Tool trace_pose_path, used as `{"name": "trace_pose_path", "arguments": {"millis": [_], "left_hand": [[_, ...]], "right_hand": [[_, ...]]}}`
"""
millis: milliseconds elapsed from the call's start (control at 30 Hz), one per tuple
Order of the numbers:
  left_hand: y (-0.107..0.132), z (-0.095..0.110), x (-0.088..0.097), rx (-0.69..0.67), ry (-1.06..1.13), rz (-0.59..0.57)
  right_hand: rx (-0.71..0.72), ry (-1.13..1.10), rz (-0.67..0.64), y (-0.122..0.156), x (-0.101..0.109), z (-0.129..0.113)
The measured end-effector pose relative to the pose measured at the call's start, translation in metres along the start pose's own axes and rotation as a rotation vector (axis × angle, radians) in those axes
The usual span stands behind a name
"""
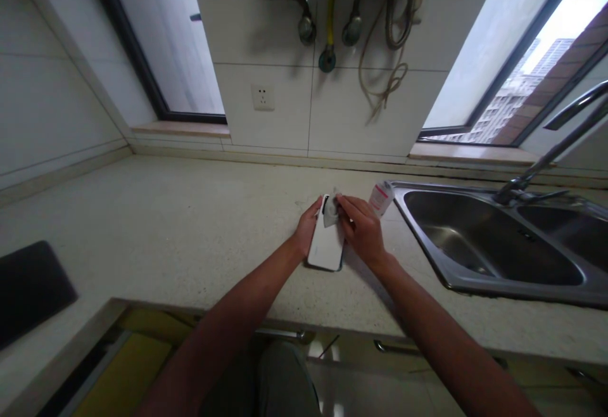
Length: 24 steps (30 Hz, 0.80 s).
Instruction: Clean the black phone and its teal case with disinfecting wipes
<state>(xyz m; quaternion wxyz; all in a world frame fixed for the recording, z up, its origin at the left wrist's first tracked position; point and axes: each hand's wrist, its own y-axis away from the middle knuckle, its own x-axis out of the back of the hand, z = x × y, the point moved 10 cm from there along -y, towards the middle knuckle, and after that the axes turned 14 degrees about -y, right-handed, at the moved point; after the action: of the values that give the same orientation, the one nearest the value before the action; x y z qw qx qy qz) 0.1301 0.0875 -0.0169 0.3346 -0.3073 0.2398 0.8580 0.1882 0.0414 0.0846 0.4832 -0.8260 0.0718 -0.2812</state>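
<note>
A white phone (327,247) lies back-up on the speckled countertop (190,227), its camera end pointing away from me. My left hand (308,225) grips the phone's left edge and steadies it. My right hand (363,230) is closed on a small grey-white wipe (330,211) and presses it on the phone's upper end near the camera.
A small white packet with red print (381,198) lies just right of my right hand, by the rim of a steel double sink (494,243) with a tap (551,157). A black mat (28,287) lies far left. Hoses and a wall socket (263,96) sit on the tiled wall.
</note>
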Motion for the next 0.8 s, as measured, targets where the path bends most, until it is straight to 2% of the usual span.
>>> {"name": "trace_pose_path", "arguments": {"millis": [133,200,367,500,567,667,800], "left_hand": [[-0.003,-0.003,0.006,-0.009,0.003,0.045],[-0.004,-0.006,0.004,-0.001,0.01,0.017],[-0.005,0.003,0.002,-0.09,0.008,-0.028],[-0.005,0.007,0.001,-0.078,0.035,-0.077],[-0.004,0.012,0.003,-0.093,0.047,-0.057],[0.002,0.027,0.007,-0.185,0.073,-0.001],[0.011,0.044,0.006,-0.288,0.09,0.008]], "right_hand": [[0.039,-0.044,-0.106,0.001,-0.016,-0.01],[0.062,-0.041,-0.162,0.002,-0.024,-0.013],[0.143,-0.059,-0.248,0.007,-0.036,-0.022],[0.195,-0.137,-0.355,0.01,-0.045,-0.033],[0.212,-0.184,-0.402,0.011,-0.047,-0.039],[0.263,-0.253,-0.453,0.014,-0.048,-0.049],[0.32,-0.303,-0.477,0.016,-0.047,-0.057]]}}
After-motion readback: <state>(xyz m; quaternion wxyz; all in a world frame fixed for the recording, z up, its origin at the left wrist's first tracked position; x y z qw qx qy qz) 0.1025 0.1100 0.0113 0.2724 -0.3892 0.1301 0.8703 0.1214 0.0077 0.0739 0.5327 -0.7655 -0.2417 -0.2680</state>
